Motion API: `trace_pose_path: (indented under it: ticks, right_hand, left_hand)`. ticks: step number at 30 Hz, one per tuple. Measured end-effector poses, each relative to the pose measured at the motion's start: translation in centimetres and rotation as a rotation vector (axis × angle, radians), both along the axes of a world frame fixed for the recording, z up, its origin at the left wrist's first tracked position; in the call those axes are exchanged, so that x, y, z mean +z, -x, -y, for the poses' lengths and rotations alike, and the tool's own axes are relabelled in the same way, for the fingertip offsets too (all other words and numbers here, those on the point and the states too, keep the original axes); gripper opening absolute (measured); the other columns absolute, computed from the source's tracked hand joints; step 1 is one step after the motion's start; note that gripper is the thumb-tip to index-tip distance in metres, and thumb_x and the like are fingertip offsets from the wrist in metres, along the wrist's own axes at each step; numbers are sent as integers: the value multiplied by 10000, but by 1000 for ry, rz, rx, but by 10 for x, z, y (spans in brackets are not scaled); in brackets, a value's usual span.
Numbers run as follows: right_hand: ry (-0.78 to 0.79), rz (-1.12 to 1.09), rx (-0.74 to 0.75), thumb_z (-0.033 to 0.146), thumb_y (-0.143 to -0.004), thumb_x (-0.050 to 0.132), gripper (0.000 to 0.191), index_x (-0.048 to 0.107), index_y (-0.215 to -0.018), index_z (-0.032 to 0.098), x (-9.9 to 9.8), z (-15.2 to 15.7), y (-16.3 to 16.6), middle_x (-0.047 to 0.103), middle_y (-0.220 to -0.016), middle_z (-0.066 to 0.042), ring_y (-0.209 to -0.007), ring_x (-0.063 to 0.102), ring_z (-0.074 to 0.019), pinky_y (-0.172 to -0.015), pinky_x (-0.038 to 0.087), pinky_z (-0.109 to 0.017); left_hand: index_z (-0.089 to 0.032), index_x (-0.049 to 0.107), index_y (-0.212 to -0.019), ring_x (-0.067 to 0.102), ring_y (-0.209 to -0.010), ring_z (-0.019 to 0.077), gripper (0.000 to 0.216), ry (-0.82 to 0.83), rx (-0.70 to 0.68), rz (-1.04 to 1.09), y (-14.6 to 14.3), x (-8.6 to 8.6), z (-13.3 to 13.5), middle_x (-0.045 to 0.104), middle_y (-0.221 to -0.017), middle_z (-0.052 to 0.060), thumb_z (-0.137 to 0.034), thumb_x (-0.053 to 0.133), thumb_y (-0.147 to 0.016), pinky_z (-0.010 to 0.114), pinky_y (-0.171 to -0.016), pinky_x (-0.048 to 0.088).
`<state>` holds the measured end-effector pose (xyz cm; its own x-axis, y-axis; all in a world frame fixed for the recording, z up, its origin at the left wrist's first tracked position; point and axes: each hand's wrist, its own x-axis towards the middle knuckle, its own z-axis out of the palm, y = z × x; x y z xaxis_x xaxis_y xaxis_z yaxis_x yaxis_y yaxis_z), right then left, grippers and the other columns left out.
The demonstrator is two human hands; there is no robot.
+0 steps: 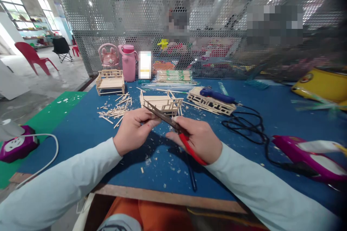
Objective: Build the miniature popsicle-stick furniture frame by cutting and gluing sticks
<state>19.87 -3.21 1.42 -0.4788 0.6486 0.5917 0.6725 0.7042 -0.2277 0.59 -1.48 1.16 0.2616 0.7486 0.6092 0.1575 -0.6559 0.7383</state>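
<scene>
In my right hand [199,137] is a pair of scissors [191,150] with red handles and dark blades that point up and to the left. My left hand [137,128] is closed in a pinch right by the blades; whatever its fingertips hold is too small to make out. Just behind both hands stands a small wooden stick model [162,101] with railings, partly hidden by the blades. A pile of short cut sticks [119,110] lies beyond my left hand. To the right, a blue hot glue gun [217,95] rests on another stick-built frame [211,105].
A finished-looking miniature bench [110,82], a pink thermos [128,64], a phone [145,65] and wrapped stick bundles [174,75] line the back, before a metal mesh [108,11]. Purple power strips [311,158] sit at both sides; a black cord [244,122] coils right.
</scene>
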Motion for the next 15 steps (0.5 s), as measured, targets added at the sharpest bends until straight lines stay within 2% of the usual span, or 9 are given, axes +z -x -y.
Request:
trace_pose_path:
  ticks: [2,4,7,9,12,14,15]
  right_hand:
    - [80,-47,-8,432,-833,562,253,549,-758,192,-1,0,2,546,-575,13,-516,502,-116,-519,392,-217]
    - [161,-146,-28,428,-831,558,241,569,-827,187,-2,0,6,556,-581,20,-502,491,-111,-508,388,-218]
    - [271,-361,-37,420,-837,534,231,561,-858,192,-2,1,13,552,-598,25,-503,476,-111,-505,395,-232]
    - [354,-511,-21,419,-818,553,220,544,-850,202,-1,1,17,525,-590,37,-492,459,-109,-498,398,-242]
    - [516,-680,22,410,-768,613,233,529,-860,213,0,1,21,512,-592,47,-487,467,-110,-485,405,-253]
    - [635,-776,68,407,-739,638,265,513,-874,216,0,1,22,533,-622,42,-495,498,-115,-472,412,-255]
    - [689,-826,93,403,-726,648,283,502,-882,217,0,2,23,544,-642,39,-504,517,-117,-466,416,-253]
  left_hand:
    - [-152,642,-600,580,-618,112,179,85,5,22,-1,1,-2,657,-630,12,-208,607,-767,222,-604,447]
    - [-143,621,-628,533,-544,88,194,252,-17,98,-3,2,-4,616,-574,-6,-264,603,-779,207,-549,431]
    - [-147,588,-828,571,-566,81,201,521,-105,285,-7,3,-6,674,-693,10,-334,631,-768,195,-546,460]
    - [-165,540,-897,617,-624,96,258,621,-141,356,-9,2,-4,708,-828,42,-359,644,-763,187,-521,464]
    - [-174,556,-875,659,-786,143,219,578,-151,317,-13,-2,1,692,-1053,86,-365,621,-792,211,-546,489]
    - [-170,624,-837,631,-988,184,152,449,-135,243,-15,-6,5,645,-1179,92,-315,628,-796,286,-743,525]
    - [-170,657,-815,590,-1085,199,115,384,-124,208,-16,-7,7,627,-1211,88,-281,634,-793,323,-867,497]
